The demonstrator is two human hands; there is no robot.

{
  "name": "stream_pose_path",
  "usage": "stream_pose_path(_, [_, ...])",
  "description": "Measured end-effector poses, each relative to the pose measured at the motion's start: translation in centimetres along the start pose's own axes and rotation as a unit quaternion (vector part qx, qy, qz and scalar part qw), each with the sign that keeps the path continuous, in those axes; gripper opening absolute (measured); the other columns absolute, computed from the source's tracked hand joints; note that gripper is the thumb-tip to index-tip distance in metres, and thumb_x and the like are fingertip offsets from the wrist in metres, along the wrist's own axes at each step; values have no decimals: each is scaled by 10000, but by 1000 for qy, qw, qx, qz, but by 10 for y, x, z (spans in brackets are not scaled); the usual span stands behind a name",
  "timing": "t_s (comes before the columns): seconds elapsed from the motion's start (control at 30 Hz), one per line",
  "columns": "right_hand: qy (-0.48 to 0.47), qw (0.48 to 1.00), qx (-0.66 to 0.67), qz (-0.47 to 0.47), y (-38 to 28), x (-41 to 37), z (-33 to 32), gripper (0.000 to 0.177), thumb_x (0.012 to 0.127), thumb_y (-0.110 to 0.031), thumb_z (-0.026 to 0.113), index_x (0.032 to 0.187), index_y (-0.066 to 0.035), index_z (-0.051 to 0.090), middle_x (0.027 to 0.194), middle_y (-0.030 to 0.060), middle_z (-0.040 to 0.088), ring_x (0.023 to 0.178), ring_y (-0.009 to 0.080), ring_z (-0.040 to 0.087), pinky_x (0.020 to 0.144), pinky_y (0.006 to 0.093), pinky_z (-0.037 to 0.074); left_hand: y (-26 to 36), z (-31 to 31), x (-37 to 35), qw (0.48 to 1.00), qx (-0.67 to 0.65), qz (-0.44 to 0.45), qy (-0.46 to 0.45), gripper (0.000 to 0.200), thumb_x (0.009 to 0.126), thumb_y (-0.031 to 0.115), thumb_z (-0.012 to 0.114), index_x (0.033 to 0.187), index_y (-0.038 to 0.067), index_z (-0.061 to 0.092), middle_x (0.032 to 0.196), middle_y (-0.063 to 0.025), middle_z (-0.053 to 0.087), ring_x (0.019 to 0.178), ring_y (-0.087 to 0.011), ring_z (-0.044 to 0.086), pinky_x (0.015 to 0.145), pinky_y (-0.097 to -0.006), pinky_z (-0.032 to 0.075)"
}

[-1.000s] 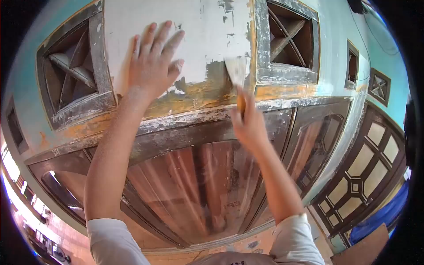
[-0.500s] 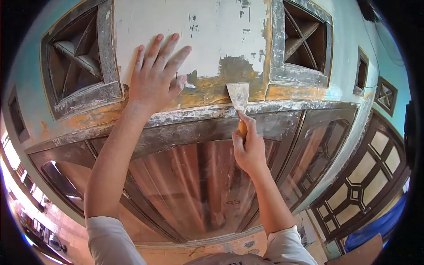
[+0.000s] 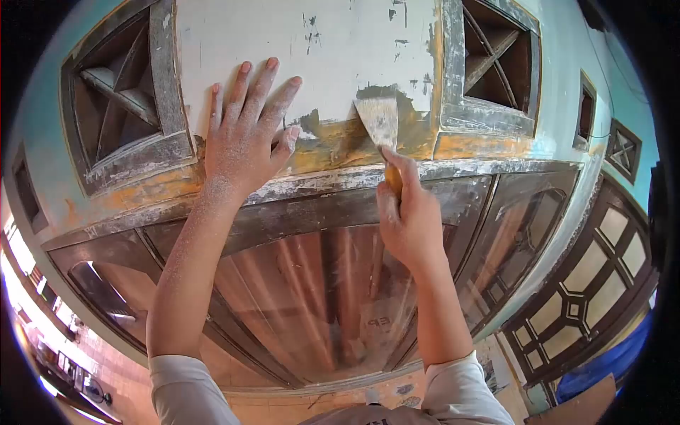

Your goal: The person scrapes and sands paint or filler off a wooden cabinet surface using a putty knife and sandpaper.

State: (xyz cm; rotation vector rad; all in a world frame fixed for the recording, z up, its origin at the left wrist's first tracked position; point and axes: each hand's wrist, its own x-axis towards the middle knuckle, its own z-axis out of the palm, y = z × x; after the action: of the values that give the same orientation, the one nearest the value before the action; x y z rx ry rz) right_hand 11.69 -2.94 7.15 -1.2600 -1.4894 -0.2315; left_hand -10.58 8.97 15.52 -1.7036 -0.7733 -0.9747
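Observation:
My left hand (image 3: 248, 142) lies with spread fingers against the pale wall panel (image 3: 283, 35), dusty with powder up the forearm. My right hand (image 3: 409, 205) grips the wooden handle of a putty scraper (image 3: 379, 120). The scraper's wide, stained blade points up and rests at a dark grey patch where the pale coat is gone. Below the patch runs an orange-brown strip (image 3: 319, 157), then a worn, white-flecked ledge (image 3: 340, 181).
Framed vents with crossed slats sit left (image 3: 120, 92) and right (image 3: 496, 60). Below is a dark wooden frame with glass (image 3: 319, 297). A panelled door (image 3: 588, 283) and blue cloth (image 3: 609, 361) are at the right.
My right hand and the scraper have moved up the wall, from the orange-brown strip onto the dark grey patch. My left hand stays spread on the panel, nearly in place.

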Motion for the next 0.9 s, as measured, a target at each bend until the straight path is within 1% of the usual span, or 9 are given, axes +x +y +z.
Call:
stream_pose_path(0.23, [-6,1000,13,22,-1,-12,2,454,973,-130,557,1417,-122,461,693,235,644,666,469,635,620,559,467,1,-1,0,1000,-3,-3,-2,679,945,333,604,1581,296,372,1687,-45,237,1564,-315,180,1235,-620,157])
stream_pose_path(0.4, [-4,1000,-4,2,-8,1,-6,465,973,-138,554,1427,-126,456,681,228,641,635,462,628,583,552,459,1,-1,0,1000,1,-5,-1,664,948,342,593,1576,293,383,1686,-39,245,1561,-307,192,1239,-614,151])
stream_pose_path(0.5, [1,1000,-17,-9,5,-17,4,471,975,-144,550,1434,-130,449,675,226,640,639,455,633,581,540,463,0,1,-1,1000,-3,-1,12,646,952,353,581,1568,290,398,1683,-31,255,1557,-304,202,1242,-604,154])
stream_pose_path(0.63, [21,999,38,5,44,-49,27,516,970,-127,569,1464,-138,422,728,217,659,644,449,640,589,520,479,-2,-1,-3,1000,0,-4,7,665,935,329,614,1565,283,407,1683,-30,256,1555,-304,207,1243,-588,170])
stream_pose_path(0.7, [-1,999,39,38,54,-59,22,532,967,-113,578,1473,-143,418,754,214,667,660,449,646,610,503,490,-2,-2,-4,1000,9,-9,-1,684,924,319,634,1568,281,406,1684,-31,254,1555,-308,209,1242,-582,178])
stream_pose_path(0.77, [-11,992,103,65,61,-65,16,535,968,-106,575,1478,-139,416,836,246,683,737,454,665,672,485,510,-4,0,-6,1000,6,-5,2,693,918,313,636,1569,281,404,1685,-33,255,1554,-316,212,1241,-578,183])
stream_pose_path(0.8, [-8,992,101,71,65,-67,14,535,968,-106,575,1478,-139,416,836,246,683,737,454,665,672,485,510,-3,0,-7,1000,11,-8,8,693,917,305,634,1569,281,404,1684,-33,257,1553,-320,214,1239,-576,187])
stream_pose_path(0.87, [30,993,108,32,75,-69,7,539,972,-100,565,1487,-127,407,949,280,689,827,466,672,739,475,520,-3,-1,-9,1000,18,-14,7,687,919,284,627,1569,282,405,1682,-32,263,1550,-327,219,1234,-573,197])
stream_pose_path(0.9, [34,993,106,38,79,-70,3,539,972,-100,565,1487,-127,407,949,280,689,827,466,672,739,475,520,-3,-3,-9,1000,12,-9,6,687,919,284,627,1569,282,405,1682,-32,263,1550,-327,219,1234,-573,197])
